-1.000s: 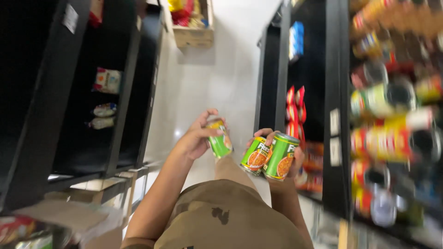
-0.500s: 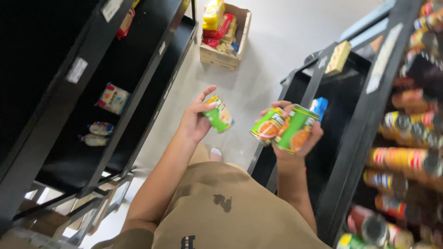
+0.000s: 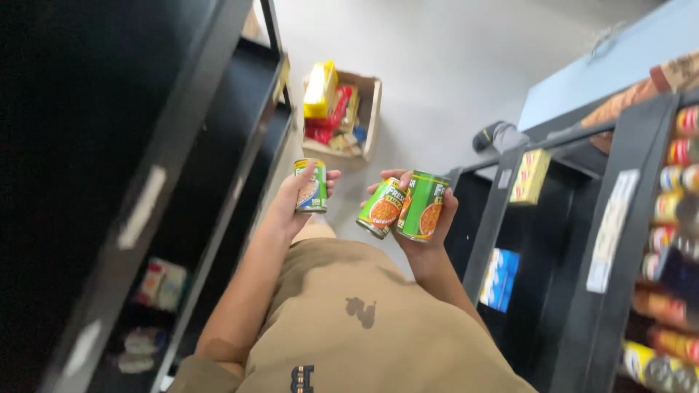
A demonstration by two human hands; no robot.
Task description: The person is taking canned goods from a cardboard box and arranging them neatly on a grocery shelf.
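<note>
Your left hand [image 3: 295, 200] has its fingers wrapped round a single green can [image 3: 311, 186], thumb on the near side and fingertips showing past the far edge, so the can stands nearly upright in a full grip. Your right hand [image 3: 426, 218] carries more: its fingers are curled under and around two green cans [image 3: 404, 207] held side by side and touching, both tilted with their tops leaning away from you. That pair is the load to mind, I judge, because one hand spans two round walls and the inner can can roll out of the clasp; keep the two pressed against each other and let the palm bear them from below rather than squeezing at the tips. All three cans hang in the air in front of your tan shirt [image 3: 349, 327], above the pale floor [image 3: 437, 65] of the aisle. Further out, a cardboard box [image 3: 368, 109] of yellow and red packets sits on the floor ahead, a dark shelf unit [image 3: 182, 145] runs along your left, and another shelf rack [image 3: 619, 240] lined with cans stands close on your right.
</note>
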